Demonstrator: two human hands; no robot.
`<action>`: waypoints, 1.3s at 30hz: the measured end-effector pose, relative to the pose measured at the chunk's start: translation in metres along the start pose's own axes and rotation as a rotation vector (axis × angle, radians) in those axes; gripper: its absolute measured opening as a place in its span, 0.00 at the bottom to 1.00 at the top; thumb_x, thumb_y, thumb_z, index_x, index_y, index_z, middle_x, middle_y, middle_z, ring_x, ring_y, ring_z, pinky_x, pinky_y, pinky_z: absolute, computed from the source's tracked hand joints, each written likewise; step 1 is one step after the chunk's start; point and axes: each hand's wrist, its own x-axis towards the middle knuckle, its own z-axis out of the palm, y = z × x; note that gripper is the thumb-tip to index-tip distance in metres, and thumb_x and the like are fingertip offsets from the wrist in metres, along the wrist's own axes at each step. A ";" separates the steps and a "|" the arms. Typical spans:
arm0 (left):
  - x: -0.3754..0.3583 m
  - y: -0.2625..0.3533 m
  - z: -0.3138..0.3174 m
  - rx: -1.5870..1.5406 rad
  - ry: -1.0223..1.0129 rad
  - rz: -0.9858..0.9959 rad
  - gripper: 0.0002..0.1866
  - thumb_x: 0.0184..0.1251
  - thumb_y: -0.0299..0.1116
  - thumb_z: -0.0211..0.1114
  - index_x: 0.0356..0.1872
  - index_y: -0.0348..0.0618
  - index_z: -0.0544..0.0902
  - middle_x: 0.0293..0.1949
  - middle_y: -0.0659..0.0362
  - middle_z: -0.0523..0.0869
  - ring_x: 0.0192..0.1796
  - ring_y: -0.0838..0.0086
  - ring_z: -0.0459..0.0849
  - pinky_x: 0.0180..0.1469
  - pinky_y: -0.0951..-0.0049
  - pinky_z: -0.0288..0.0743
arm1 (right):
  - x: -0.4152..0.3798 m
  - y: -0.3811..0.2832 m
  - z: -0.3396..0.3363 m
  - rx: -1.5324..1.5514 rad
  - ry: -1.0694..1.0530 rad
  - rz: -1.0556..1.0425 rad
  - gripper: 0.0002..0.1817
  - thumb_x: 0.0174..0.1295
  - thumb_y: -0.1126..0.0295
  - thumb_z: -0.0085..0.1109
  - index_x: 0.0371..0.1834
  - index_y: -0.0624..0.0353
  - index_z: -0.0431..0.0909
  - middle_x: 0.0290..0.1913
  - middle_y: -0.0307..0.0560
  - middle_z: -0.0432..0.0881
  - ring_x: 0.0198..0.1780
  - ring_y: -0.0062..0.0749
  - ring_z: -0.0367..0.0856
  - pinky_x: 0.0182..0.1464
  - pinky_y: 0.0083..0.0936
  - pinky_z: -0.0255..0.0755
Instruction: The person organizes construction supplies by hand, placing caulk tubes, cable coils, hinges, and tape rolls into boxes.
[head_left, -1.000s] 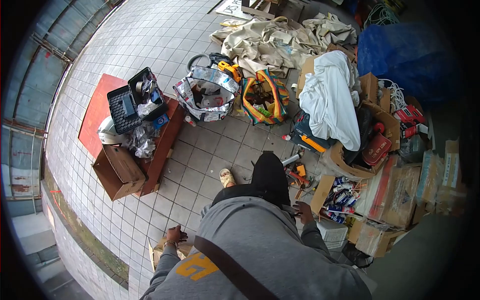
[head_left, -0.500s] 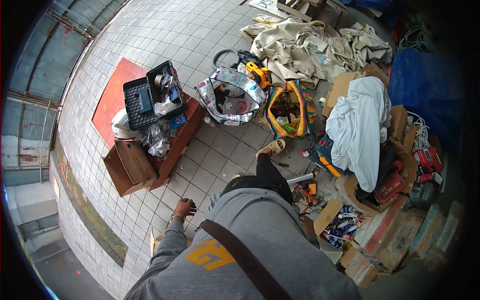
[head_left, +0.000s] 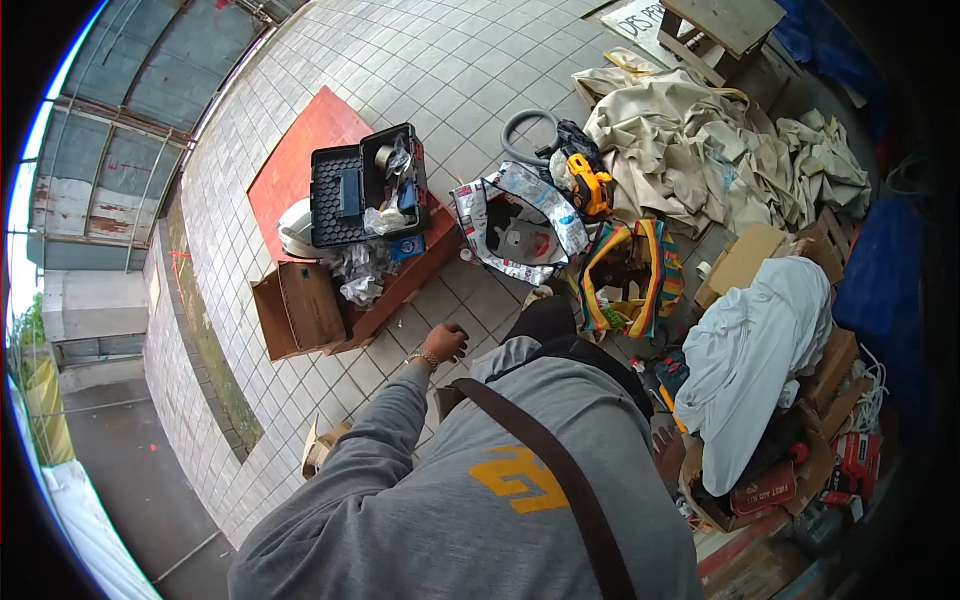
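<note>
Nearest the camera: grey sweatshirt (head_left: 400,530) with a brown strap (head_left: 550,450) running diagonally over the back. Right hand (head_left: 668,450) shows only in part past the torso, dim and blurred; cannot tell whether its fingers grip anything. It lies just beside a carton (head_left: 694,492) that contains a red first aid kit (head_left: 763,493). White cloth (head_left: 765,340) is draped over that carton's far side.

Left hand (head_left: 446,342) is over the tiled floor (head_left: 380,390), bracelet (head_left: 422,357) at the wrist; fingers loosely bent, nothing in their grasp. Nearest to it, apart from the fingers: an open cardboard box (head_left: 312,300), tilted, at the near edge of a red board (head_left: 305,165). Behind the box on the board: clear plastic bags (head_left: 362,275), then a black tool case (head_left: 334,195), lid laid back, contents showing.

Farther out, side by side: silver patterned bag (head_left: 558,215) and striped bag (head_left: 662,275), both open-topped. Beyond them: a yellow tool (head_left: 588,187), then a crumpled beige tarp (head_left: 690,150).
</note>
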 end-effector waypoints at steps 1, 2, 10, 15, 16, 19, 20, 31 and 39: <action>0.007 0.011 0.005 0.036 -0.025 0.037 0.15 0.71 0.33 0.54 0.49 0.36 0.83 0.40 0.51 0.89 0.36 0.65 0.91 0.35 0.65 0.87 | 0.013 0.008 -0.020 0.003 -0.067 -0.067 0.35 0.72 0.48 0.47 0.77 0.57 0.59 0.70 0.52 0.70 0.66 0.42 0.72 0.65 0.44 0.65; 0.013 0.021 0.011 0.032 -0.025 0.031 0.15 0.71 0.33 0.54 0.49 0.36 0.83 0.40 0.51 0.89 0.36 0.65 0.91 0.35 0.65 0.87 | 0.010 0.001 -0.022 -0.002 -0.067 -0.062 0.35 0.72 0.48 0.47 0.77 0.57 0.59 0.70 0.52 0.70 0.66 0.42 0.72 0.65 0.44 0.65; 0.074 0.058 0.033 0.159 -0.122 -0.109 0.15 0.69 0.33 0.57 0.50 0.36 0.83 0.39 0.49 0.90 0.34 0.61 0.91 0.32 0.61 0.86 | -0.020 0.051 0.015 -0.053 0.119 0.123 0.29 0.74 0.57 0.48 0.74 0.58 0.63 0.65 0.49 0.76 0.61 0.37 0.76 0.58 0.33 0.69; 0.094 0.118 0.030 0.181 -0.123 -0.060 0.13 0.68 0.33 0.59 0.46 0.37 0.83 0.36 0.49 0.88 0.28 0.60 0.89 0.28 0.58 0.85 | -0.063 0.174 -0.005 0.324 0.315 0.245 0.22 0.75 0.63 0.46 0.68 0.61 0.70 0.60 0.47 0.80 0.57 0.33 0.80 0.55 0.27 0.71; 0.099 0.127 0.030 0.185 -0.123 -0.011 0.13 0.68 0.33 0.58 0.46 0.37 0.83 0.36 0.50 0.88 0.30 0.60 0.90 0.28 0.59 0.85 | -0.058 0.187 -0.002 0.363 0.340 0.266 0.23 0.75 0.62 0.46 0.67 0.63 0.71 0.60 0.48 0.80 0.57 0.33 0.80 0.56 0.29 0.72; 0.101 0.169 0.035 0.266 -0.148 0.045 0.12 0.68 0.34 0.58 0.46 0.38 0.82 0.36 0.50 0.88 0.31 0.61 0.90 0.29 0.60 0.85 | -0.052 0.246 -0.008 0.360 0.387 0.325 0.23 0.75 0.62 0.46 0.67 0.64 0.70 0.61 0.49 0.79 0.58 0.34 0.80 0.56 0.29 0.71; 0.103 0.180 0.039 0.284 -0.151 0.056 0.12 0.68 0.34 0.58 0.46 0.38 0.82 0.36 0.51 0.88 0.32 0.62 0.90 0.29 0.61 0.85 | -0.055 0.249 -0.002 0.377 0.395 0.319 0.23 0.75 0.62 0.46 0.67 0.64 0.70 0.61 0.49 0.79 0.58 0.34 0.80 0.56 0.29 0.71; 0.089 0.254 0.049 0.459 -0.111 0.175 0.12 0.63 0.33 0.64 0.39 0.33 0.86 0.33 0.55 0.89 0.32 0.72 0.87 0.36 0.68 0.81 | 0.029 -0.029 0.063 0.391 0.287 0.078 0.26 0.72 0.50 0.51 0.64 0.54 0.70 0.57 0.46 0.82 0.52 0.36 0.82 0.43 0.37 0.79; 0.257 0.188 -0.089 0.546 -0.123 0.287 0.11 0.64 0.31 0.58 0.41 0.38 0.84 0.27 0.54 0.86 0.25 0.66 0.87 0.23 0.65 0.79 | 0.138 -0.141 0.121 0.390 0.296 0.085 0.29 0.70 0.44 0.49 0.65 0.53 0.70 0.57 0.47 0.81 0.56 0.43 0.81 0.53 0.49 0.75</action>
